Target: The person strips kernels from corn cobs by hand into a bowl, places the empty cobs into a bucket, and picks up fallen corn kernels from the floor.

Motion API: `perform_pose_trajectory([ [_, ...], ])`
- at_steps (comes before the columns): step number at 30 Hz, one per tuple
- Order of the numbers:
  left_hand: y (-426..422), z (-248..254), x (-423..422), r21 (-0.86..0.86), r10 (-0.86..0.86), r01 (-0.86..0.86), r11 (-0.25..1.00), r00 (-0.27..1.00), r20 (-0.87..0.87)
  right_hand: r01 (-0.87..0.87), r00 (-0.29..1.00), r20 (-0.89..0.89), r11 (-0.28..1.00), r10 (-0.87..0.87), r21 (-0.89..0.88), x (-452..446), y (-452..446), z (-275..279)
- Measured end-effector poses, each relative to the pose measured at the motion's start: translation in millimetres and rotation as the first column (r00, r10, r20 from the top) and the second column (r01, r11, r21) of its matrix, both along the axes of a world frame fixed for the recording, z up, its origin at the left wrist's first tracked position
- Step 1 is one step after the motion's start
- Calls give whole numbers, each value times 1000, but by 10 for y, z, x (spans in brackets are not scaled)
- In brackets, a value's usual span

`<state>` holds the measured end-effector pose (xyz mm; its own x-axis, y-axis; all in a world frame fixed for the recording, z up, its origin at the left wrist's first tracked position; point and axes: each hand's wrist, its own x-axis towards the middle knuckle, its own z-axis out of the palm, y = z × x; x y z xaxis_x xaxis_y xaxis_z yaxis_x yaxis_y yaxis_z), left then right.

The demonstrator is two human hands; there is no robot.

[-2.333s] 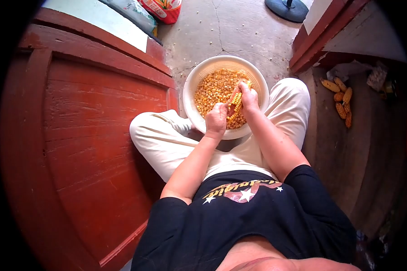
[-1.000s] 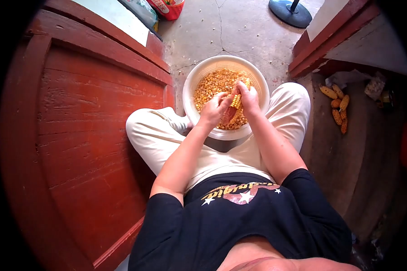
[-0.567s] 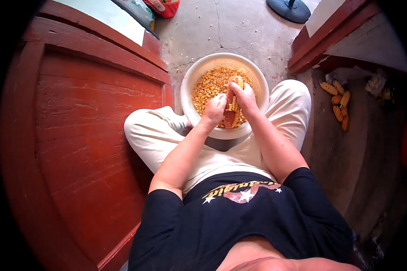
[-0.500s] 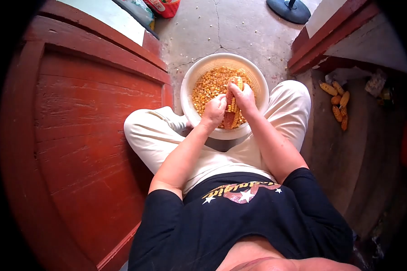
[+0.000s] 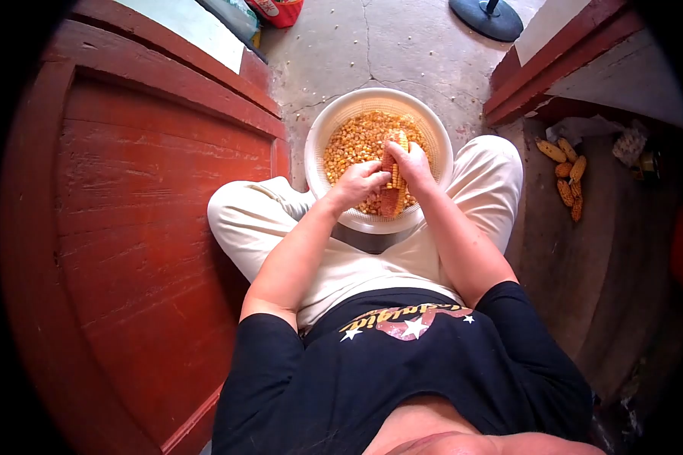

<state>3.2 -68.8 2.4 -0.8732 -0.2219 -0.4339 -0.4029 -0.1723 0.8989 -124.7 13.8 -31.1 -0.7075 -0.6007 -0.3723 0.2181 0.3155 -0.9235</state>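
A white plastic basket [image 5: 319, 163] between my legs holds many loose yellow corn kernels [image 5: 357, 140]. Over it, my right hand [image 5: 413, 167] is wrapped round a corn cob [image 5: 389, 199], which points away from me. Part of the cob is bare and reddish, and yellow kernels remain on its right side. From the left, my left hand [image 5: 359, 182] reaches to the cob with its fingertips at the kernels. Its fingers are bent; whether anything lies between them is too small to tell.
Several yellow corn cobs [image 5: 564, 176] lie on the floor at the right, near a crumpled plastic bag [image 5: 584, 127]. A red wooden door [image 5: 159, 227] stands at the left. Beyond the basket are a round black base [image 5: 487, 17], a red container [image 5: 281, 12] and scattered kernels.
The cob has turned to point more straight away from me. My left hand has shifted slightly left, and its fingers have changed position along the cob. My right hand keeps its hold.
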Motion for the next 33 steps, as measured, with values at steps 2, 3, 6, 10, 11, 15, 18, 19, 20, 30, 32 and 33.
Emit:
perform_pose_trajectory([
  [2, -33, -141, 45, 4, 11, -11, 1000, 1000, -19, -45, 997, 69, 999, 44, 20, -21, 1, -26],
  [3, -39, -79, 36, 6, 21, -21, 1000, 999, -39, -44, 997, 68, 999, 43, 18, -19, -5, -24],
  [6, -23, 121, 3, 11, 51, -52, 999, 997, 57, 9, 981, 194, 997, 5, -71, -6, -6, -45],
  [10, -2, 5, -16, -261, -72, 46, 964, 993, -91, -7, 985, 175, 1000, 9, -13, -26, 1, -124],
  [11, -12, -41, -9, -260, -71, 45, 964, 993, -90, -4, 987, 160, 1000, 4, 3, -27, -5, -153],
  [15, -9, 44, 9, -24, -32, 32, 999, 999, -19, -7, 996, 93, 1000, 4, 30, 9, 16, 0],
  [18, -38, 58, 31, 123, -3, 1, 992, 1000, 19, -66, 998, 21, 992, 64, 108, 41, 28, 111],
  [19, -49, 37, 35, 157, -28, 22, 987, 999, 32, -69, 998, 22, 992, 67, 110, 46, 33, 97],
  [20, -67, -18, 43, 100, -45, 41, 994, 998, 33, -55, 997, 54, 995, 51, 85, 53, 27, 69],
  [30, 11, 68, -77, -183, 64, -48, 982, 995, 79, -125, 971, 199, 991, 132, -50, 3, 2, -76],
  [32, 30, 26, -90, -197, 62, -56, 979, 998, 25, -83, 978, 186, 993, 98, -85, 7, 22, -44],
  [33, 39, -9, -86, -196, 61, -55, 979, 998, 23, -83, 978, 185, 993, 98, -85, 16, 14, 19],
])
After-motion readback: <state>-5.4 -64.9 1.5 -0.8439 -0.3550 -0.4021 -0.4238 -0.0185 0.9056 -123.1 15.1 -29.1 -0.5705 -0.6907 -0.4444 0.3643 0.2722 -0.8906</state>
